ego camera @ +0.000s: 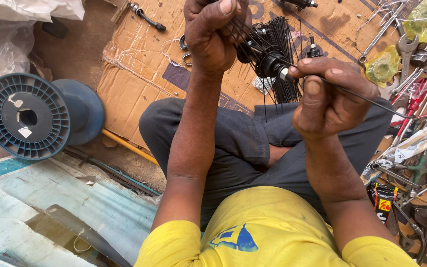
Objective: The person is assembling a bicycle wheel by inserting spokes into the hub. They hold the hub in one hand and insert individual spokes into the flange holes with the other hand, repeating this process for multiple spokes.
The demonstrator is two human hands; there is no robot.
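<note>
A black wheel hub point(269, 62) bristling with thin black spokes point(285, 54) sits between the two hands, above the person's lap. The right hand point(329, 101) pinches a single spoke point(371, 101) that runs out to its right. The left hand point(213, 34) is clenched around a bundle of spokes just left of the hub. Wrenches point(407, 49) lie right of the right hand; a blue spool point(25, 116) rests well left of the left hand.
</note>
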